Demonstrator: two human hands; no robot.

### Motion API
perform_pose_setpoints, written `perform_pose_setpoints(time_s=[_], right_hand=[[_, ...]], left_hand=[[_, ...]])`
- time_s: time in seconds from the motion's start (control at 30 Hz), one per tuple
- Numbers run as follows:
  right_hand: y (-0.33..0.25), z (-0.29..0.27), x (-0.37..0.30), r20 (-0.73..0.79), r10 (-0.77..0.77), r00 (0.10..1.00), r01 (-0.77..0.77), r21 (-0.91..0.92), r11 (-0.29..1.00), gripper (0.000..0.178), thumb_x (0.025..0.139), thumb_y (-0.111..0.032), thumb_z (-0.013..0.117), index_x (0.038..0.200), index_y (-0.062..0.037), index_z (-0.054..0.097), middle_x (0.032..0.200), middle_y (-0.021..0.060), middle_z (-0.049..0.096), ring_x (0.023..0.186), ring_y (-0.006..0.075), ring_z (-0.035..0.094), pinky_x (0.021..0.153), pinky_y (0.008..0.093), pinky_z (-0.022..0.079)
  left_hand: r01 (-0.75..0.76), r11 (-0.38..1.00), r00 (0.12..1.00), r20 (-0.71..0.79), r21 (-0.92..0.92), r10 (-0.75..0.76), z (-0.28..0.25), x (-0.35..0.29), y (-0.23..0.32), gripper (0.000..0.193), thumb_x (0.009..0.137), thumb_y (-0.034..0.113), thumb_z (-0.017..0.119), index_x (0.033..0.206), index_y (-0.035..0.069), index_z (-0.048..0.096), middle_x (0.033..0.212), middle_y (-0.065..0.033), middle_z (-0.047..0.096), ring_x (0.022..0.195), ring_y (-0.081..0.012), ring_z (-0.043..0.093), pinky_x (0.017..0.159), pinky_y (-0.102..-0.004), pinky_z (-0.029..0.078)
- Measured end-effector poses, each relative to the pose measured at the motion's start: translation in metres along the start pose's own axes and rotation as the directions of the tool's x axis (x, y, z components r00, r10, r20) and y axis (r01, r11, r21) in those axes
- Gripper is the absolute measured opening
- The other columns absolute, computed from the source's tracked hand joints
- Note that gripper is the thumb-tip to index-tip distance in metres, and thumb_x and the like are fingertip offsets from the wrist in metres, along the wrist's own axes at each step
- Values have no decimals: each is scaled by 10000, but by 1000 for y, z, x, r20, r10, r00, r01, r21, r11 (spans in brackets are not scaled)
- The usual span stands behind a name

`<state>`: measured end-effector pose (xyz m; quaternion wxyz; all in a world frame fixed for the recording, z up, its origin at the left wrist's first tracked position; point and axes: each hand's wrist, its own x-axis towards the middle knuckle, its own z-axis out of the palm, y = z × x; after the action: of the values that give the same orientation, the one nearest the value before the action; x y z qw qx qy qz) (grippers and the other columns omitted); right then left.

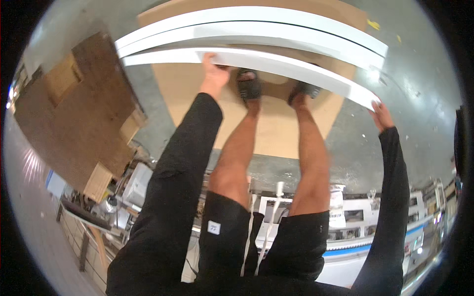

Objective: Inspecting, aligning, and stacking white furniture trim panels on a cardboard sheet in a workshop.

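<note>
A long white panel strip (276,62) spans the space in front of me, held in both hands. My left hand (216,74) is closed around its near edge, left of the middle. At the strip's right end, my right hand (382,116) grips with the fingers wrapped on the tip. Just beyond it lie more long white strips (247,27), side by side with a thin dark gap between them. The held strip's left end is close to theirs; I cannot tell whether they touch.
Flat cardboard (276,138) covers the floor under my feet. A brown wooden board (74,111) stands to the left, near a white bin (138,185). Behind me is a long white machine (355,246) with a blue stripe. Yellow scraps (374,24) lie at the far right.
</note>
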<state>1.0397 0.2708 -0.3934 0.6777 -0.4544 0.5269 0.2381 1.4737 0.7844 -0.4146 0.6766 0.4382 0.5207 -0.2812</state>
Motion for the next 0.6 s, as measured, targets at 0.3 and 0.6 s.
perform_pose_setpoints(time_s=[0.3,0.6], right_hand=[[-69,34,52,-15,-42,999,44,204,978,594,1022,-289,666,1511,-36,443,1490,69,519,1417,186,430,1207,398,310],[-71,51,72,-132,-95,987,121,199,973,701,922,-349,782,1497,-125,449,1499,26,505,1416,196,364,1199,446,195]], left_hand=[[-114,992,993,-7,63,114,44,18,-1,627,914,414,545,1451,99,467,1462,-142,491,1385,-362,444,1182,-572,359],[-112,994,992,-52,13,112,60,20,-11,881,961,710,391,1578,88,304,1610,-154,311,1506,-376,293,1257,-567,252]])
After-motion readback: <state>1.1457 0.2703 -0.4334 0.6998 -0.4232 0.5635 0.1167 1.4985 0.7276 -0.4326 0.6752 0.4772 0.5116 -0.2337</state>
